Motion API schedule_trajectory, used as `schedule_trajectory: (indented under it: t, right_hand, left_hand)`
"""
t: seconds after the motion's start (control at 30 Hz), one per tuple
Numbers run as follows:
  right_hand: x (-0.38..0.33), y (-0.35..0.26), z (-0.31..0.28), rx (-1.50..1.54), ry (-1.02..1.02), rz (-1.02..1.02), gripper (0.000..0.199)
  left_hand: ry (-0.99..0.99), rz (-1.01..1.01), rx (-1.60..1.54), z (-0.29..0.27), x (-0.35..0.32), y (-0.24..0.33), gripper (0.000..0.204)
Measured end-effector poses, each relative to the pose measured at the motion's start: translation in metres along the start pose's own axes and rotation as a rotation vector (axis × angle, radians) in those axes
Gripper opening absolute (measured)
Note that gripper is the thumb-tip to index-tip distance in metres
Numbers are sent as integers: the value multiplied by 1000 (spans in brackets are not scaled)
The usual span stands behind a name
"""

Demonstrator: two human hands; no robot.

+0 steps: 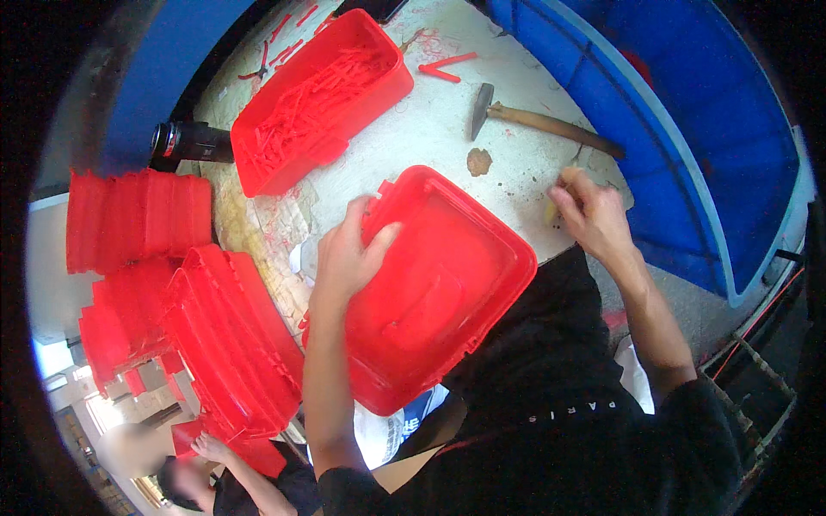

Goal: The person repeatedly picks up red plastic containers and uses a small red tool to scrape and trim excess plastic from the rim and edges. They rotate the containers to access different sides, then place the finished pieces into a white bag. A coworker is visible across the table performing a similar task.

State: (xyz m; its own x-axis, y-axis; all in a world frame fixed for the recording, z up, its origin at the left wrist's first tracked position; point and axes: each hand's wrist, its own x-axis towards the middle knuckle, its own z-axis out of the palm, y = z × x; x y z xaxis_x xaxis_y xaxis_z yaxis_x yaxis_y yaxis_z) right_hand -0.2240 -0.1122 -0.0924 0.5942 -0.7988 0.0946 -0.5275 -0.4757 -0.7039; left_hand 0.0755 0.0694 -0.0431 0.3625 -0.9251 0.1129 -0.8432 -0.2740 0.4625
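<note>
A shallow red plastic lid [465, 258] with a raised rim lies tilted across the table's near edge and my lap. My left hand [344, 254] grips its left rim, the thumb over the inside and the fingers outside. To the right of the lid, apart from it, my right hand [594, 215] is held above the table with its fingers curled together. Something small and yellowish shows by those fingertips, too unclear to name. Just beyond that hand lies a hammer [542, 123] with a wooden handle.
A red bin [400, 82] of red plastic strips stands at the far left, beside a black cylinder [194, 142]. Stacked red plastic parts [232, 335] rise at left. A large blue tub [688, 172] borders the right. A co-worker's hand [209, 447] touches red parts, lower left.
</note>
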Motion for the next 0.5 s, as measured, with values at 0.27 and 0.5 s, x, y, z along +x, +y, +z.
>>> schedule_trajectory:
  t: [0.27, 0.5]
  right_hand:
    - [-36, -2, -18, 676, -261, 297, 30]
    - [-21, -14, 5, 856, -460, 174, 24]
  left_hand:
    - [-51, -57, 94, 36, 32, 44, 30]
    - [57, -48, 128, 43, 25, 49, 26]
